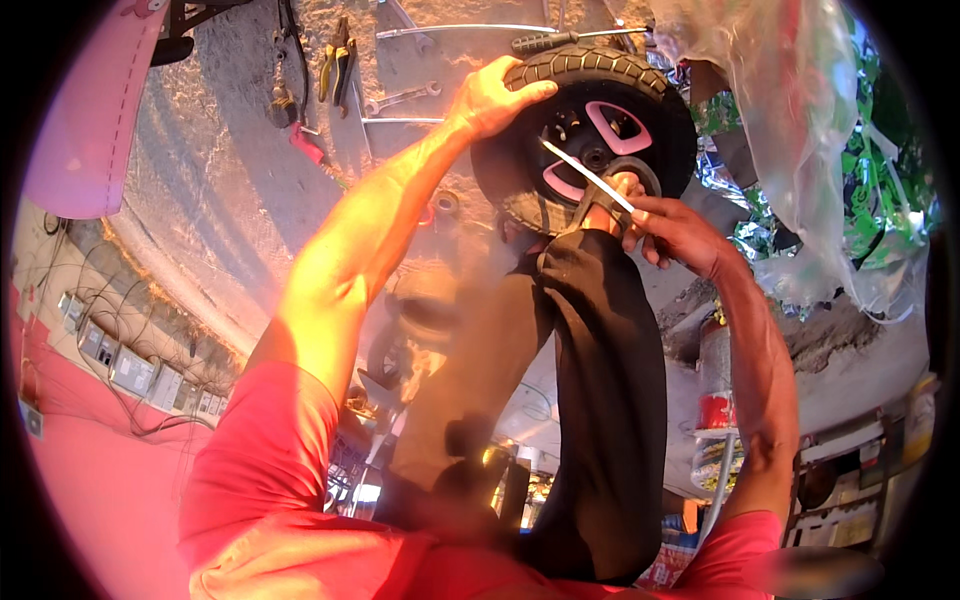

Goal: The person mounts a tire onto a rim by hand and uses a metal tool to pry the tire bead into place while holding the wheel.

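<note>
A small wheel with a black treaded tyre lies on the ground, its black rim trimmed in pink. My left hand is closed on the tyre's upper left edge, thumb over the sidewall. In my right hand is one end of a flat, shiny metal bar, a tyre lever by its look. The bar slants up and left across the rim, its far end near the spokes; whether it touches the rim I cannot tell. My sandalled foot is at the wheel's lower right edge.
Yellow-and-black pliers, a wrench, a screwdriver and a long metal rod lie beyond and left of the wheel. Clear plastic sheeting and crumpled green-and-silver foil bunch at the right. A loose tyre lies nearer, left of my legs.
</note>
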Available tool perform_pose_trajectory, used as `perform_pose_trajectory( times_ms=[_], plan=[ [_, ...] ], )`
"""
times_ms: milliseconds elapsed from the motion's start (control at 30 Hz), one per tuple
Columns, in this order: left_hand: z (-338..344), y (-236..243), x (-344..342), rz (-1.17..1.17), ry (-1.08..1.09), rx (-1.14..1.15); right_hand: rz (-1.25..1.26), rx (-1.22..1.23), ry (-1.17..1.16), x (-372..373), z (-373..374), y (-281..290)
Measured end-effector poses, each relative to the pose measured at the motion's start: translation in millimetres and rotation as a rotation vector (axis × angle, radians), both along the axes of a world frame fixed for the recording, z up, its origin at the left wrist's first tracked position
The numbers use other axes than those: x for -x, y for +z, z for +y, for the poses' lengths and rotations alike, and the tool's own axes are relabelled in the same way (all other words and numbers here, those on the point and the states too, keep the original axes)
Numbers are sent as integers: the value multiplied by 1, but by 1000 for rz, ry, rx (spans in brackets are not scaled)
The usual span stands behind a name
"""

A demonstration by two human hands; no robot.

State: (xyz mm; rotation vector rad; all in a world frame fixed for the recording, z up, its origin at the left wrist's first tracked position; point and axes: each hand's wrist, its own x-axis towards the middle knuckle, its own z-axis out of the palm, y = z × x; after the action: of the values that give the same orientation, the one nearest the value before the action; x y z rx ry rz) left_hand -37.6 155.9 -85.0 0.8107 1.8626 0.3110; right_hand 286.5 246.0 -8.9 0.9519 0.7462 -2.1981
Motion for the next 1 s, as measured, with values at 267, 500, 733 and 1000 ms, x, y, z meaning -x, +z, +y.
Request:
perform_pose_trajectory(
  times_ms=[267,500,733,1000],
  plan=[
    [-19,-26,3,-19,51,-25,-193,169,-172,0,3,-36],
    [-20,-24,4,-38,72,-62,-445,309,-311,38,0,15],
    [-24,-15,5,-92,137,-68,-718,225,-531,96,-75,80],
    [-27,-27,3,-96,188,-103,-825,111,-558,134,-96,98]
  ],
)
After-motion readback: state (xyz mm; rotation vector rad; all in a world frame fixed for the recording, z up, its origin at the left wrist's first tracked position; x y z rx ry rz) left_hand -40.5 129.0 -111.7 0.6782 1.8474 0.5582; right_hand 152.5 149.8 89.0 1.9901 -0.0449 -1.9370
